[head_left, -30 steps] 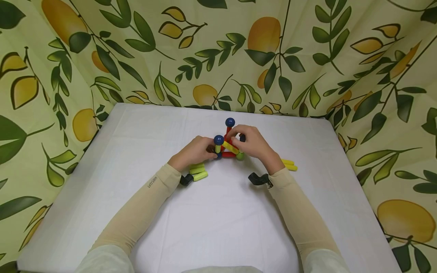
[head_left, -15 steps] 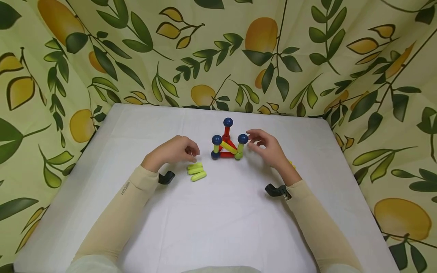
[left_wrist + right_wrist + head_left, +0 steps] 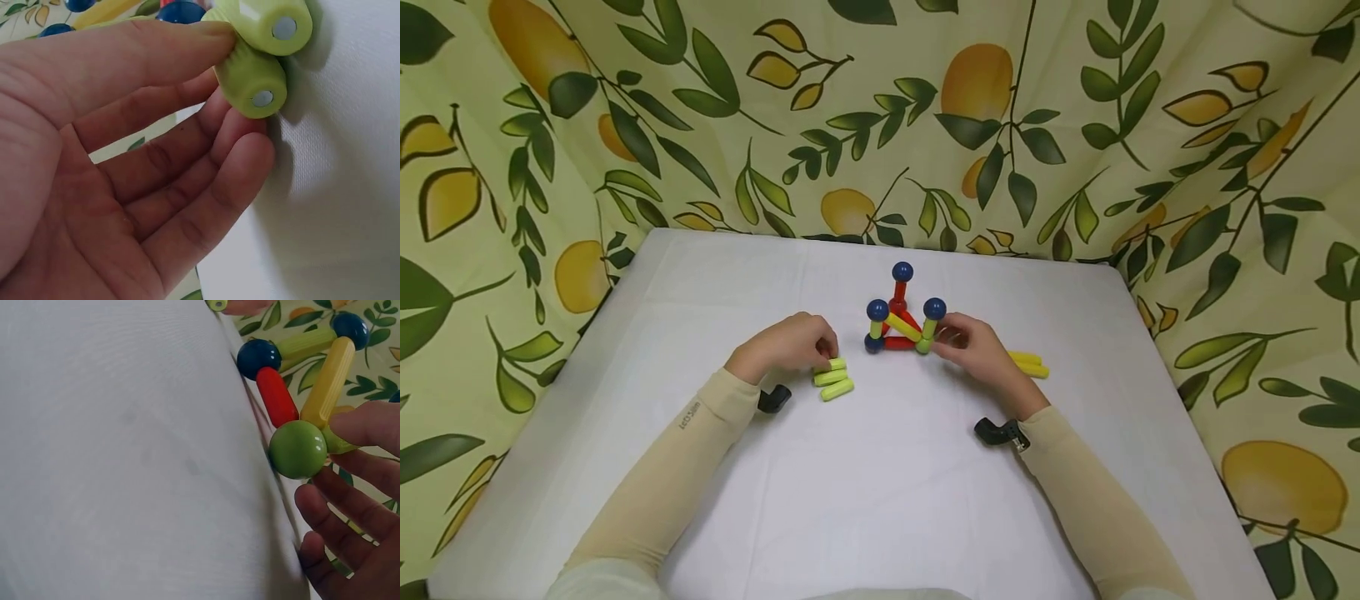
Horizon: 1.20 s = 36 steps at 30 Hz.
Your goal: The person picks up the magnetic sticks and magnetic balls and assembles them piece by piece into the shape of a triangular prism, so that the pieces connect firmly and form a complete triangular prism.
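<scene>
A small frame of magnetic rods and balls stands on the table, with red rods (image 3: 900,342) at its base and a slanted yellow rod (image 3: 902,326). Blue balls (image 3: 877,310) top its uprights. Left of it, my left hand (image 3: 797,343) pinches a light-green magnetic rod (image 3: 253,84) between thumb and fingers, at a small group of similar rods (image 3: 837,389). My right hand (image 3: 976,348) is at the frame's front right corner. Its thumb and forefinger hold the light-green upright (image 3: 929,328) just above the green ball (image 3: 298,450); the other fingers are loosely bent.
Loose yellow rods (image 3: 1030,364) lie to the right, behind the right hand. A white cloth covers the table (image 3: 880,467). A patterned curtain (image 3: 850,125) hangs around the back and sides.
My left hand has left the frame and come down at the light-green rods. The right hand let go of the frame's top, moved right, then came back lower to the front right upright.
</scene>
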Each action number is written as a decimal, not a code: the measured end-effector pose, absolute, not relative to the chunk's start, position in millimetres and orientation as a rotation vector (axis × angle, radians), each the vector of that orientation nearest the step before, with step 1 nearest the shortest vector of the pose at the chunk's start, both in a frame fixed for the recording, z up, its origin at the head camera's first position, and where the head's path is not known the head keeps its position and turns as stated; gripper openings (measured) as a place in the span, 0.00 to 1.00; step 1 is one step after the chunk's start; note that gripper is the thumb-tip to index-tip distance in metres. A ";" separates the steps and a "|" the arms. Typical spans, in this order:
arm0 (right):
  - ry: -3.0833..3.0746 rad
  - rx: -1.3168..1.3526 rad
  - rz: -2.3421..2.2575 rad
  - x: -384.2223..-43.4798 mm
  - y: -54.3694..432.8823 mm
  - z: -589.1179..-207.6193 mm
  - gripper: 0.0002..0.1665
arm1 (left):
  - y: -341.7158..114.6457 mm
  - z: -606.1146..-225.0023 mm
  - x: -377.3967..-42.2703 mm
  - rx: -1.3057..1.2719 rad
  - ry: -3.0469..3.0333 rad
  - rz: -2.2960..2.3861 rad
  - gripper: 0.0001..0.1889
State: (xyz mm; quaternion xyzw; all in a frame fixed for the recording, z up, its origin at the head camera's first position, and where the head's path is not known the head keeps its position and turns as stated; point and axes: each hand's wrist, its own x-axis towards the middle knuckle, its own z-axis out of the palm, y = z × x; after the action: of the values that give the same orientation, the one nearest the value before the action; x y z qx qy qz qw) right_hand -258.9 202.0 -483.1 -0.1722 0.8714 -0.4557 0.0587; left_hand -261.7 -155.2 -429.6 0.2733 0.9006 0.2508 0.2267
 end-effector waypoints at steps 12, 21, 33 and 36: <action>2.717 -0.588 -1.445 -259.8 200.8 -489.0 0.17 | -165.1 -413.4 -274.2 0.786 2.547 0.835 0.06; 2.737 -0.540 -1.508 -257.0 199.1 -493.1 0.16 | -141.3 -355.4 -276.5 0.893 2.685 1.027 0.07; 2.779 -0.612 -1.448 -258.6 198.3 -498.7 0.13 | -75.4 -338.5 -293.5 1.064 2.635 0.910 0.05; 2.789 -0.651 -1.456 -258.3 196.9 -499.5 0.12 | -68.3 -343.7 -298.7 1.065 2.620 0.883 0.04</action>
State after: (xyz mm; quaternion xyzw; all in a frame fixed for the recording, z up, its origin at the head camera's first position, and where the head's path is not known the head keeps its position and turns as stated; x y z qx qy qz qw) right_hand -258.3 196.9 -499.5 -0.2026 0.8676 -0.4528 -0.0357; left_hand -298.7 -68.3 -343.7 0.3580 0.8808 0.2969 0.0892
